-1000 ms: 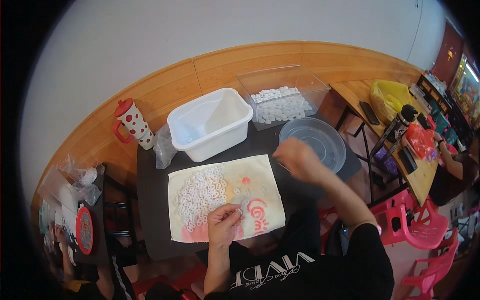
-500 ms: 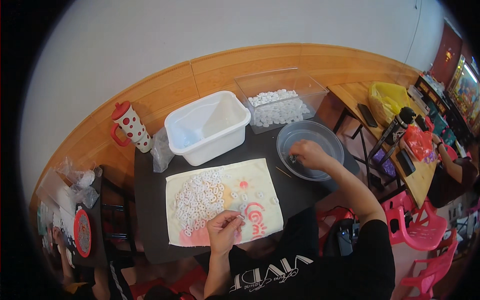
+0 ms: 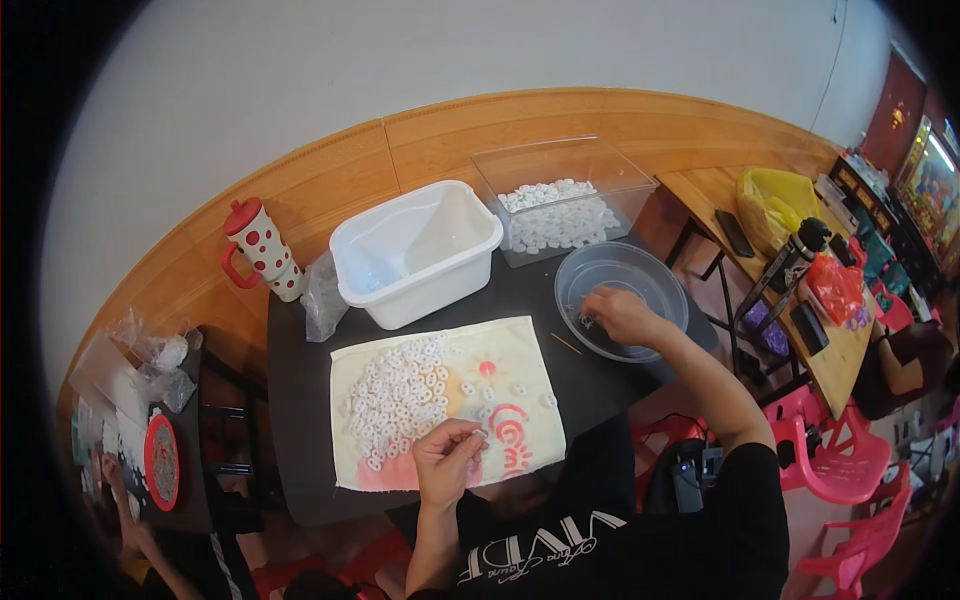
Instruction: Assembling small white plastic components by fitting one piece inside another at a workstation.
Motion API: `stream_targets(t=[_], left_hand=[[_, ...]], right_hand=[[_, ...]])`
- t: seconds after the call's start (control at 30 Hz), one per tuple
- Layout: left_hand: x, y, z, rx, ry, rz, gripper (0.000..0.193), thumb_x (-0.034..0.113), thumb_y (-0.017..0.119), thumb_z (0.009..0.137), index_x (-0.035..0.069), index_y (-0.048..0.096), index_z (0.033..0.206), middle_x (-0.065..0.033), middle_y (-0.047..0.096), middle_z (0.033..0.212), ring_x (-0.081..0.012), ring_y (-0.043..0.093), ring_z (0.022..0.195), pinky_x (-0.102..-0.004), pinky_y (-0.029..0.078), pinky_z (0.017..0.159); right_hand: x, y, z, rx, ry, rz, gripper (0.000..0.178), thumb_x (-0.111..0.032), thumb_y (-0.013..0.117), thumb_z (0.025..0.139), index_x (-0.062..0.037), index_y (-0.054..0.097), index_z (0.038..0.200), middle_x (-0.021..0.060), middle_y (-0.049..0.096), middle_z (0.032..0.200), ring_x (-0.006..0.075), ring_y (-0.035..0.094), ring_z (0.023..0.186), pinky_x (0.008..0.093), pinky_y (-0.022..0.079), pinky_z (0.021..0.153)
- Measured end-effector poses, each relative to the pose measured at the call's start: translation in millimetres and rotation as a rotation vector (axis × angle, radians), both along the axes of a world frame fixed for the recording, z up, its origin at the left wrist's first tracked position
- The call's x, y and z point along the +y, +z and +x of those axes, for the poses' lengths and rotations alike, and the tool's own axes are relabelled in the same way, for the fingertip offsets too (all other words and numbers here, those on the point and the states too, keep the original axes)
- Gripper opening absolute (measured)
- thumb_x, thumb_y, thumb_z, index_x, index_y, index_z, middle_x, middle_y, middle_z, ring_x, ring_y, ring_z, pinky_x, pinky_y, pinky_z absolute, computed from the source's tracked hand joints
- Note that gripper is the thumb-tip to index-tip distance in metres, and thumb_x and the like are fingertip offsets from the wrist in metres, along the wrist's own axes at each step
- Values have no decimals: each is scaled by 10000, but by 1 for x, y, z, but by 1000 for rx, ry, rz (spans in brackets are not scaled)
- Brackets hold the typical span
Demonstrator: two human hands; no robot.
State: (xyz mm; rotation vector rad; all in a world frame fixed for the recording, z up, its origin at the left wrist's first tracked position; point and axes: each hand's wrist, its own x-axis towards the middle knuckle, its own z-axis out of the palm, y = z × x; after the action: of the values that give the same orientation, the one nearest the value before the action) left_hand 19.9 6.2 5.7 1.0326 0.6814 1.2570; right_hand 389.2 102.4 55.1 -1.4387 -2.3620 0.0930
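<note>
Black tabletop (image 3: 300, 430) stretches before wood panelling (image 3: 300, 180) in our head view. Over the cream cloth's (image 3: 515, 345) near edge, our left hand (image 3: 447, 455) pinches a small white piece (image 3: 481, 435); holed white pieces (image 3: 395, 395) heap toward the cloth's left edge. Well apart, our right hand (image 3: 622, 317) dips into a clear round tub (image 3: 650, 290) by the table's right edge, fingers bent, on what we cannot tell. One white basin (image 3: 435, 292) stands near the far edge.
</note>
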Motion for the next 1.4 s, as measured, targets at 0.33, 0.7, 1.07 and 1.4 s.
stream_targets(t=[0.33, 0.7, 1.07, 1.4], left_hand=[[-1, -1, 0, 6, 30, -99, 167, -42, 645, 893, -26, 693, 1053, -76, 698, 840, -89, 612, 669, -211, 475, 588], [-2, -2, 0, -33, 24, 11, 195, -10, 628, 923, -4, 684, 1110, -57, 686, 875, -90, 627, 743, -216, 482, 632], [-3, -4, -2, -48, 29, -16, 200, 1, 643, 923, -7, 688, 1117, -65, 696, 899, -105, 655, 760, -223, 500, 613], [-3, -5, -2, -56, 37, -31, 191, 6, 650, 923, -8, 692, 1110, -73, 702, 868, -101, 657, 728, -217, 499, 584]], right_hand=[[-71, 51, -107, 902, 178, -346, 163, 12, 652, 885, -30, 602, 1035, 22, 605, 910, 89, 602, 797, 230, 490, 741], [-71, -1, -182, 801, 373, -352, 293, 121, 621, 854, 1, 540, 1109, 67, 606, 925, 136, 604, 819, 270, 495, 730], [-79, -19, -191, 1044, 295, -387, 246, 149, 562, 895, 11, 511, 1092, 74, 564, 965, 122, 578, 890, 247, 473, 794], [-80, -6, -198, 900, 322, -130, 166, 109, 605, 857, 8, 564, 983, 107, 586, 863, 188, 607, 781, 281, 481, 702]])
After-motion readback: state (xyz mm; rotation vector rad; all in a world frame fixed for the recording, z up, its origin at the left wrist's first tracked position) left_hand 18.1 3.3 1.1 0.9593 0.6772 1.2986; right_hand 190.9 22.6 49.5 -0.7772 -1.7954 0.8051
